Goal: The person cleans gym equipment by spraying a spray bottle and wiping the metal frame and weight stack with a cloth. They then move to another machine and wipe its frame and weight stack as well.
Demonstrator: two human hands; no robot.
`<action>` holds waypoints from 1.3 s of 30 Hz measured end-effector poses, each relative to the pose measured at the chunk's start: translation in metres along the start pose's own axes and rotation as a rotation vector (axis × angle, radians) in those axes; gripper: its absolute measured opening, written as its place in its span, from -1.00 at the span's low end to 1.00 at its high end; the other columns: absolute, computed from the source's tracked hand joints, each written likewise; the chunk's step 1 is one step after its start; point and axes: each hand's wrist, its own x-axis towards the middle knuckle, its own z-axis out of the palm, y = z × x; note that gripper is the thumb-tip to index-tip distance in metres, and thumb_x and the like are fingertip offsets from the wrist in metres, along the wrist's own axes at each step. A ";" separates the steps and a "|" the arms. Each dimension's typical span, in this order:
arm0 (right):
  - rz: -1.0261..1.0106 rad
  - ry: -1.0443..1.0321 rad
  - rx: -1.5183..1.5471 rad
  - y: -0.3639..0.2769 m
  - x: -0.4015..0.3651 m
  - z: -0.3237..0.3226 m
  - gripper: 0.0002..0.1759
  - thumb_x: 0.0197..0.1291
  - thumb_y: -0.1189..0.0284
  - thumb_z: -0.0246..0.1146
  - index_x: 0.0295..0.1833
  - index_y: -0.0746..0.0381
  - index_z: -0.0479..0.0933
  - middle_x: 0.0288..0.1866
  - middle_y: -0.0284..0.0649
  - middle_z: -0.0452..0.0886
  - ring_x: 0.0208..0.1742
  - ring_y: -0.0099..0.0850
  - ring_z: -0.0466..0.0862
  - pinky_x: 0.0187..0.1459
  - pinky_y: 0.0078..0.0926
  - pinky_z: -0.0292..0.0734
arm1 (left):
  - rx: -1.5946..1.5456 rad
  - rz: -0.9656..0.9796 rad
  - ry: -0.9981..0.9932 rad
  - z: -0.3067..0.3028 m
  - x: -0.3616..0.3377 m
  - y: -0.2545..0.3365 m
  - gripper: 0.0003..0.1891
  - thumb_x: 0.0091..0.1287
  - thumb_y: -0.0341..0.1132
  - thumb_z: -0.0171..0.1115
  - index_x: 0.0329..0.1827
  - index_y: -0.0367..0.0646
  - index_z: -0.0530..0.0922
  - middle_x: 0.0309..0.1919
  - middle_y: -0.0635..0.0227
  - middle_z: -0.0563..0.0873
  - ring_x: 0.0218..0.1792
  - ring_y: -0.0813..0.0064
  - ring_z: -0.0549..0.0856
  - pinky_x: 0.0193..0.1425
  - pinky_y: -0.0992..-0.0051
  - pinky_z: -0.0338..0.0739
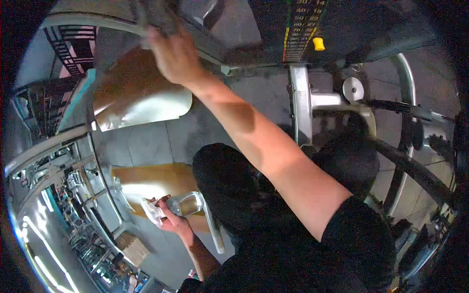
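Note:
My left hand (173,219), at the lower left, is closed on a crumpled white cloth (153,211). Just right of its fingers is a clear, shiny object (188,202), possibly a bottle; whether the hand also grips it is unclear. My right hand (176,56) reaches to the upper left, beside a pale curved frame bar (97,20). Motion blurs its fingers, and a dark grey shape that I cannot make out lies against them.
A brown, glossy panel (141,88) lies below my right hand, and another (156,178) is near my left. A weight stack with a yellow pin (318,44) stands at the top. Metal machine frames (301,105) are at the right. Grey floor tiles show between them.

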 end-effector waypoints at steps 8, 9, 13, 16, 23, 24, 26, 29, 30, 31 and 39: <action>0.611 -0.431 -0.608 0.182 -0.226 -0.115 -0.52 0.56 0.18 -0.14 -0.17 0.20 0.62 -0.37 0.05 0.66 -0.19 0.10 0.68 -0.07 0.14 0.54 | 0.100 -0.056 0.138 -0.005 -0.014 0.003 -0.72 0.51 -0.33 0.22 0.03 -0.46 0.56 -0.19 0.12 0.74 -0.18 0.32 0.73 -0.02 0.35 0.66; 0.633 -0.441 -0.679 0.177 -0.228 -0.119 -0.55 0.54 0.17 -0.14 -0.12 0.19 0.61 -0.30 0.05 0.67 -0.14 0.13 0.67 -0.02 0.17 0.52 | 0.118 -0.038 0.131 -0.008 -0.017 0.005 -0.73 0.51 -0.34 0.22 0.02 -0.45 0.56 -0.21 0.12 0.74 -0.20 0.32 0.72 -0.04 0.35 0.65; 0.720 -0.531 -0.587 0.169 -0.210 -0.098 -0.80 0.44 0.34 0.03 -0.02 0.20 0.48 -0.10 0.15 0.65 -0.12 0.22 0.63 -0.06 0.24 0.48 | 0.023 -0.081 0.111 0.002 -0.020 0.005 -0.70 0.51 -0.32 0.23 0.09 -0.43 0.55 -0.21 0.13 0.74 -0.21 0.34 0.72 -0.06 0.36 0.64; 0.269 -0.255 -0.538 0.134 -0.162 -0.060 -0.80 0.36 0.37 0.17 -0.17 0.28 0.59 -0.39 0.10 0.60 -0.28 0.08 0.65 -0.22 0.07 0.44 | -0.010 -0.051 0.110 0.008 -0.017 0.003 -0.68 0.53 -0.31 0.20 0.15 -0.43 0.52 -0.19 0.12 0.73 -0.20 0.33 0.72 -0.05 0.37 0.64; 0.664 -0.300 0.019 0.062 -0.091 -0.053 -0.52 0.60 0.15 -0.04 -0.18 0.31 0.60 -0.36 0.06 0.66 -0.29 0.00 0.67 -0.20 0.01 0.46 | 0.050 -0.082 -0.053 -0.001 -0.007 -0.014 -0.56 0.52 -0.38 0.15 0.35 -0.47 0.38 0.03 0.09 0.63 -0.14 0.27 0.71 0.02 0.25 0.66; 0.602 -0.260 -0.159 0.098 -0.133 -0.055 -0.50 0.60 0.14 -0.06 -0.16 0.31 0.60 -0.35 0.07 0.67 -0.27 0.02 0.69 -0.16 0.01 0.48 | 0.042 -0.092 -0.045 0.001 -0.006 -0.011 -0.57 0.52 -0.39 0.16 0.35 -0.47 0.38 0.03 0.09 0.62 -0.14 0.27 0.71 0.01 0.25 0.65; 0.735 -0.259 -0.294 0.141 -0.184 -0.076 -0.48 0.60 0.12 -0.09 -0.17 0.31 0.60 -0.31 0.07 0.69 -0.24 0.05 0.69 -0.09 0.02 0.51 | 0.016 -0.109 -0.018 0.007 -0.006 -0.005 -0.57 0.51 -0.39 0.16 0.34 -0.47 0.38 0.02 0.10 0.61 -0.15 0.28 0.70 0.00 0.25 0.65; 0.847 -0.444 -0.427 0.164 -0.212 -0.108 -0.58 0.55 0.22 -0.04 -0.20 0.31 0.56 -0.22 0.04 0.73 -0.20 0.03 0.68 -0.07 0.05 0.50 | -0.057 -0.057 0.024 0.014 -0.006 0.007 -0.56 0.51 -0.40 0.17 0.34 -0.47 0.38 0.04 0.11 0.60 -0.15 0.28 0.70 0.01 0.26 0.66; 0.747 -0.530 -0.664 0.151 -0.203 -0.098 -0.66 0.52 0.29 -0.01 -0.19 0.29 0.56 -0.21 0.01 0.73 -0.19 0.02 0.68 -0.08 0.06 0.50 | -0.057 -0.060 0.036 0.010 -0.007 0.005 -0.56 0.51 -0.40 0.17 0.34 -0.47 0.38 0.04 0.11 0.60 -0.15 0.28 0.70 0.01 0.26 0.66; 0.736 -0.541 -0.660 0.142 -0.196 -0.088 -0.66 0.52 0.29 -0.01 -0.19 0.29 0.56 -0.21 0.01 0.73 -0.19 0.02 0.68 -0.08 0.06 0.50 | -0.017 -0.057 0.037 0.007 -0.009 0.001 -0.60 0.52 -0.36 0.17 0.28 -0.46 0.42 -0.04 0.10 0.66 -0.16 0.31 0.71 0.00 0.31 0.65; 0.087 -0.142 -0.128 0.012 -0.025 -0.018 -0.82 0.38 0.46 0.13 -0.13 0.28 0.63 -0.47 -0.01 0.60 -0.43 0.04 0.63 -0.32 0.10 0.44 | 0.030 -0.076 -0.048 -0.003 0.000 -0.015 -0.64 0.52 -0.35 0.16 0.24 -0.45 0.44 -0.06 0.11 0.68 -0.17 0.34 0.72 0.02 0.32 0.65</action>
